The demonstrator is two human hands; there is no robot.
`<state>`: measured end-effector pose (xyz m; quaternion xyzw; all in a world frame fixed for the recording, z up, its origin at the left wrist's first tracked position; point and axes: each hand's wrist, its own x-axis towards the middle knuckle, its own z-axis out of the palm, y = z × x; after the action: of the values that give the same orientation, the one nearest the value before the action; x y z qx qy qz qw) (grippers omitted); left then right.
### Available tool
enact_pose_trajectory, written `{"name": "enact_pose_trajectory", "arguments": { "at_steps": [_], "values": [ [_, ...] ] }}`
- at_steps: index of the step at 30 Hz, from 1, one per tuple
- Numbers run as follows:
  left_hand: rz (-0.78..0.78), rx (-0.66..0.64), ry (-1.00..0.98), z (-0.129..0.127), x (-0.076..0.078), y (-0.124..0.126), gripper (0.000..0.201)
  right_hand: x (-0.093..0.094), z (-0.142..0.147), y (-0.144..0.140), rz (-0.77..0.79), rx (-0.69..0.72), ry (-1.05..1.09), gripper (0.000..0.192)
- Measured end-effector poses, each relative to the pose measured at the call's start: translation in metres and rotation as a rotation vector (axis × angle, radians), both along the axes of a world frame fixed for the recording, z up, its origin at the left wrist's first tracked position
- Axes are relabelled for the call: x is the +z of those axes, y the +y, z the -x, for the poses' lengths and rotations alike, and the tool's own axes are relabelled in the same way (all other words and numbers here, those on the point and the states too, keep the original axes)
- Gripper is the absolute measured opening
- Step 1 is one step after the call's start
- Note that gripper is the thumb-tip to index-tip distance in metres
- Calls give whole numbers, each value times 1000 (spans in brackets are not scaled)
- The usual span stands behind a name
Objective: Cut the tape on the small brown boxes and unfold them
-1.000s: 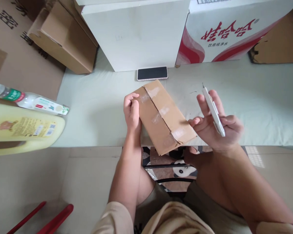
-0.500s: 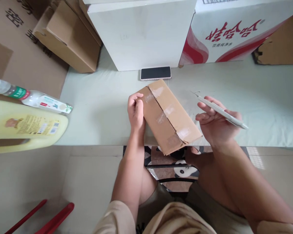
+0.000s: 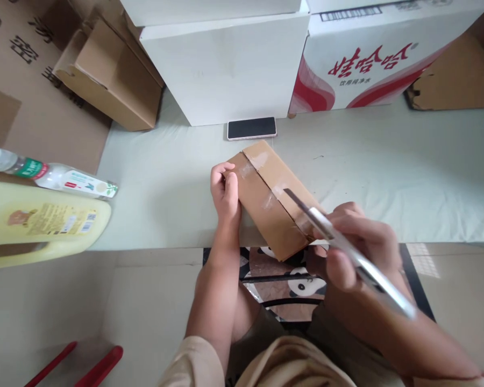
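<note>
A small brown cardboard box (image 3: 262, 207) lies tilted across the table's front edge, with a dark seam along its top and bits of clear tape over it. My left hand (image 3: 225, 185) grips its left side, thumb on top and fingers curled round the edge. In my right hand (image 3: 358, 242) is a silver utility knife (image 3: 349, 247), slightly blurred, its dark blade extended and pointing up-left over the box's seam. Whether the blade touches the cardboard I cannot tell. A tiny dark curl (image 3: 318, 157) rests on the cloth right of the box.
Behind the box lies a phone (image 3: 251, 129), against a white carton (image 3: 226, 70). A red-and-white carton (image 3: 355, 70) stands at the back right. To the left are a clear bottle (image 3: 60, 172), a yellow jug (image 3: 52, 220) and an open brown box (image 3: 113, 70). Below is a patterned stool (image 3: 262, 263).
My right hand has turned and closed round the utility knife, bringing its blade over the box. The dark curl that was by the knife's tip now shows on the cloth. My left hand keeps its hold.
</note>
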<state>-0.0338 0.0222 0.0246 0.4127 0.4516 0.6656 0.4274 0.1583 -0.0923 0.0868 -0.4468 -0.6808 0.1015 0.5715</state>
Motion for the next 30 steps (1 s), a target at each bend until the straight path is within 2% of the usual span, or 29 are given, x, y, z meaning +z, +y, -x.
{"name": "enact_pose_trajectory", "arguments": {
  "at_steps": [2, 4, 10, 15, 30],
  "values": [
    [-22, 11, 8, -3, -3, 0, 23, 6, 5, 3, -92, 38, -143, 12],
    [-38, 10, 13, -4, -4, 0, 22, 9, 7, 9, -100, 26, -238, 11],
    [-41, 8, 25, -6, 1, -5, 27, 3, 4, 12, -101, 52, -309, 17],
    [-43, 19, 56, -8, 5, -8, 31, -4, 6, 10, 12, -19, -502, 17],
    [-48, 32, 69, -7, 4, -9, 30, -2, 11, 12, -49, -15, -365, 19]
  ]
}}
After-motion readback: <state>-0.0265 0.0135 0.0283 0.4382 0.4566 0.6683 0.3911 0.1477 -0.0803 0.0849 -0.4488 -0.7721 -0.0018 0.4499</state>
